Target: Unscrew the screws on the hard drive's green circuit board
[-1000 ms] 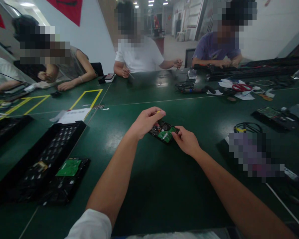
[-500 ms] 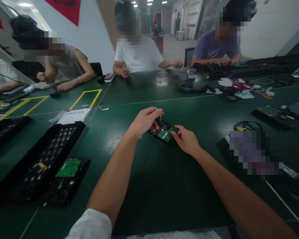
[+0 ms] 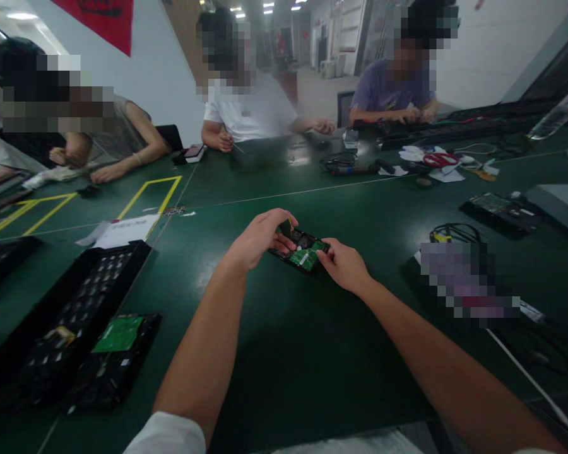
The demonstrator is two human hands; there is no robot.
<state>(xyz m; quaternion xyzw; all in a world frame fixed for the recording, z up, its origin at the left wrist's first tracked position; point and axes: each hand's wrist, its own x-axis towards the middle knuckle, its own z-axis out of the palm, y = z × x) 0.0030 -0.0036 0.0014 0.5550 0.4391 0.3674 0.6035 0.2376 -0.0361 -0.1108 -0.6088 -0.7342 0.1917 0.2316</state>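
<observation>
A black device with a green circuit board (image 3: 307, 257) lies tilted at the middle of the dark green table (image 3: 284, 340). My right hand (image 3: 345, 265) grips its right end, thumb on top and fingers at the edge. Over the left end of the device is my left hand (image 3: 260, 239), its fingers bent down onto the inside. A small yellow piece (image 3: 290, 222) shows at the left thumb and index finger, pinched there; its lower part is hidden.
At the left lie a long black tray (image 3: 94, 284) and another opened device (image 3: 123, 334). Right of my hands are a blurred-out item (image 3: 468, 284), cables and a circuit unit (image 3: 502, 211). Several people sit across the table; a bottle (image 3: 556, 116) lies far right.
The view has shifted, so most things sit a little further left. My left hand has its thumb lower over the device and the yellow piece shows less. My right hand keeps its grip.
</observation>
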